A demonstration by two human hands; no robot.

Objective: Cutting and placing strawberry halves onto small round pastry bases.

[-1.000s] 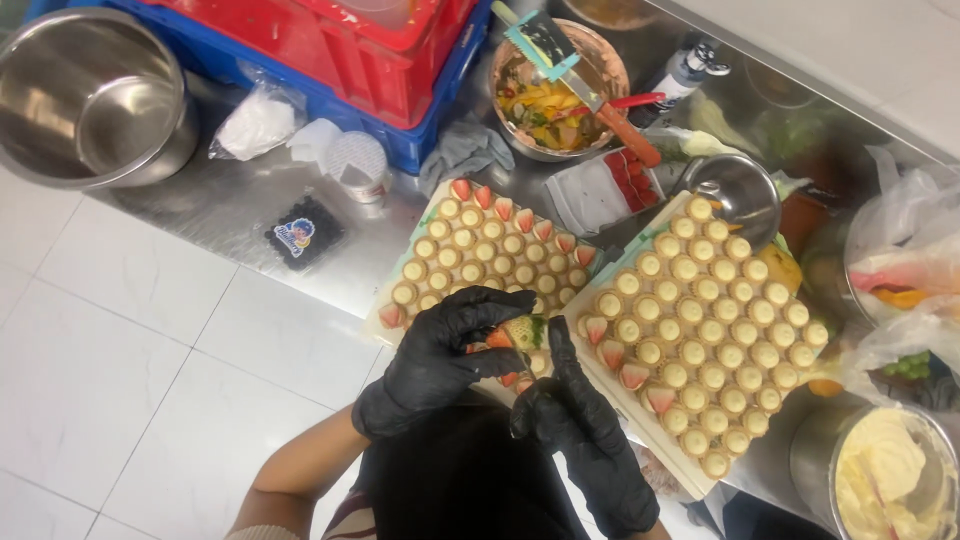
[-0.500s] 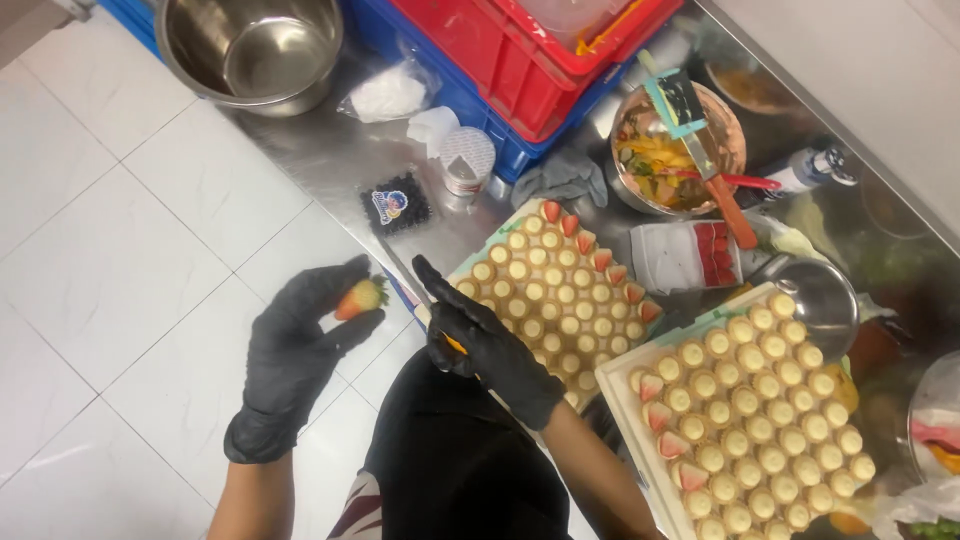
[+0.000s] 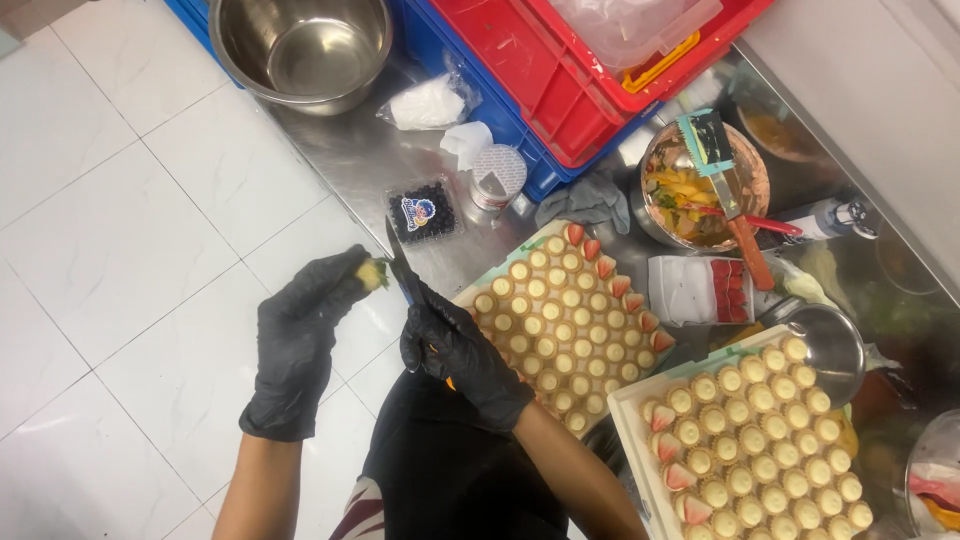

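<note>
Down below, the white tiled floor (image 3: 120, 210) fills the left side, and a shiny steel table (image 3: 350, 150) runs across the top and right. On the table sit a red crate (image 3: 560, 70) inside a blue crate (image 3: 440, 50), a big steel bowl (image 3: 300, 45), and two trays of little tart shells (image 3: 560, 320) (image 3: 760, 440), some with strawberry slices on them. Near them are a bowl of cut fruit (image 3: 690, 190), a small box of blueberries (image 3: 420, 212) and a grey cloth (image 3: 585, 200).

The left hand (image 3: 295, 340), in a black glove, is out over the floor. Its fingers are pinched shut on a small yellowish bit of fruit (image 3: 372, 272), maybe a strawberry top, but it is too small to be sure. The right hand (image 3: 455, 350), also in a black glove, is closed around the handle of a small knife (image 3: 403, 270). The blade points up, just beside the bit of fruit.
</note>
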